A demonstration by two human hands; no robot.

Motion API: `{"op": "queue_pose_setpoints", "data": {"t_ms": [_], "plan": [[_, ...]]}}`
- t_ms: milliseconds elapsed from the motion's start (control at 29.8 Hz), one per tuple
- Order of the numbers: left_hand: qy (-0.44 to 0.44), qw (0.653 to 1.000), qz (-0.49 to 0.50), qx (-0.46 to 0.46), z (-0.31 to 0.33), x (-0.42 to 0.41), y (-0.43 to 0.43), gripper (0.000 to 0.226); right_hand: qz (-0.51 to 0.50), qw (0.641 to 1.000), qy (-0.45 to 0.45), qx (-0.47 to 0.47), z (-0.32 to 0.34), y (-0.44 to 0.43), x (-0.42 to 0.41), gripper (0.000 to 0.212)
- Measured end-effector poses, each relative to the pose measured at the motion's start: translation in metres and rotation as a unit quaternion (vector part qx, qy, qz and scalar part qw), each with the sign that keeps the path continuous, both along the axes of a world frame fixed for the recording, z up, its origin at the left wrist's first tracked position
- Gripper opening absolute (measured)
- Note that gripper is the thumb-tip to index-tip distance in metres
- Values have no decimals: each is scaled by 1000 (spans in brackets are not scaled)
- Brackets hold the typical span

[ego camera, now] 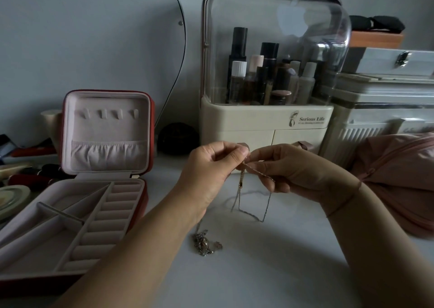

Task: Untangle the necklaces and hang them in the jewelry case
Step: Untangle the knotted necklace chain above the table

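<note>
A thin metal necklace chain (240, 184) is held up above the white worktop (270, 272) between both hands. The left hand (209, 166) is curled, and the chain is pinched between its thumb and fingertips. The right hand (298, 169) is curled as well, with a short stretch of the same chain pinched just beside the left hand's fingertips, so that the two hands almost touch. Below the fingers the chain hangs in loose loops; whether the lowest loop touches the worktop cannot be told. A tangled clump of silver-coloured necklaces (203, 243) lies on the worktop below the left wrist, and a strand is seen running from it up towards that hand.

To the left, well apart from the hands, a square red jewelry case with pale pink lining (108, 129) stands open, its lid upright and its divided tray flat on the worktop. A row of four small hooks (102, 113) is set in the lid above a gathered pocket, with nothing hung on them. Behind the hands stands a cream cosmetics organiser with a clear domed cover (246, 124), filled with bottles (258, 77). A pink zipped pouch (399, 178) lies at the right.
</note>
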State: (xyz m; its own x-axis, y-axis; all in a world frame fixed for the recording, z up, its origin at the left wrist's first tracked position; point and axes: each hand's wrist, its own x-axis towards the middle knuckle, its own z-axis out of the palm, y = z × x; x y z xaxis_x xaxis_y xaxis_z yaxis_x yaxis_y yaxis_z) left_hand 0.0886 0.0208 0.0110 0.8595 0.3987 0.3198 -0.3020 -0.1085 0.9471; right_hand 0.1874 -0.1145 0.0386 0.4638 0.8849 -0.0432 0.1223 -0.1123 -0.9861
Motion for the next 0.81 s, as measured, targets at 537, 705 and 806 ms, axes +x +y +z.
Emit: {"op": "queue_pose_setpoints", "data": {"t_ms": [537, 705, 806], "plan": [[11, 1000, 17, -2, 2, -1, 1, 10, -34, 999, -13, 35, -5, 0, 8, 12], [10, 1000, 16, -7, 0, 1, 2, 11, -59, 997, -18, 54, -6, 0, 9, 10], [12, 1000, 11, -15, 0, 2, 1, 11, -70, 996, -38, 37, -7, 1, 8, 5]]}}
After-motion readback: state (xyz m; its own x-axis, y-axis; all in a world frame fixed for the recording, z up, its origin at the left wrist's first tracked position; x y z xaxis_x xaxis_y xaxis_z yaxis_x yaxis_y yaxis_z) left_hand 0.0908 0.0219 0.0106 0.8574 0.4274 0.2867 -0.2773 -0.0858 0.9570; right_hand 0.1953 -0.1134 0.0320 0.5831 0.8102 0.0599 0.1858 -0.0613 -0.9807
